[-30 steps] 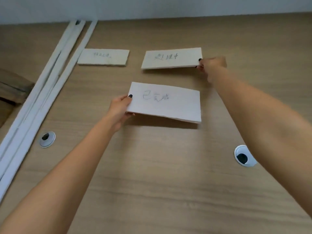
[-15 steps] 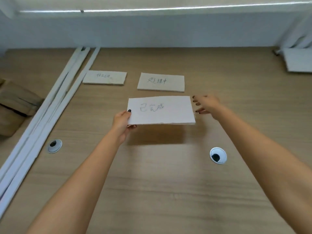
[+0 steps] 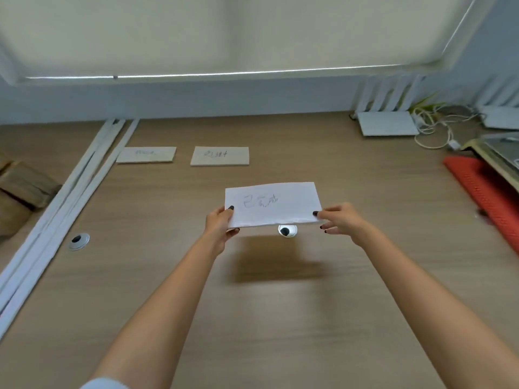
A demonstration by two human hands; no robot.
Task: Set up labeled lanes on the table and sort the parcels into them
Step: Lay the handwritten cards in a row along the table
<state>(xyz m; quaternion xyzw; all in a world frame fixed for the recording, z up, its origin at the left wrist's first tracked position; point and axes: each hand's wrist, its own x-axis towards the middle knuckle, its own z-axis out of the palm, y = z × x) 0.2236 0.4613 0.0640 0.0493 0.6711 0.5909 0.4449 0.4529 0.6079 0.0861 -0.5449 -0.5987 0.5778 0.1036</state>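
A white handwritten label card (image 3: 273, 204) hangs above the wooden table (image 3: 280, 304), casting a shadow below it. My left hand (image 3: 220, 227) pinches its lower left corner and my right hand (image 3: 338, 221) pinches its lower right corner. Two more label cards lie flat at the back: one at the far left (image 3: 146, 154), another beside it (image 3: 220, 155). Long white strips (image 3: 64, 203) lie along the table's left side.
Brown paper parcels (image 3: 19, 189) sit at the left edge. A red padded parcel (image 3: 488, 195) and a tray-like item (image 3: 502, 153) lie at the right. White devices with cables (image 3: 387, 123) stand at the back right. Two cable grommets (image 3: 79, 241) (image 3: 287, 230) are set in the tabletop.
My right hand let go of the middle label card on the table and took hold of the held card's right corner. The card moved right, and the view tilted up.
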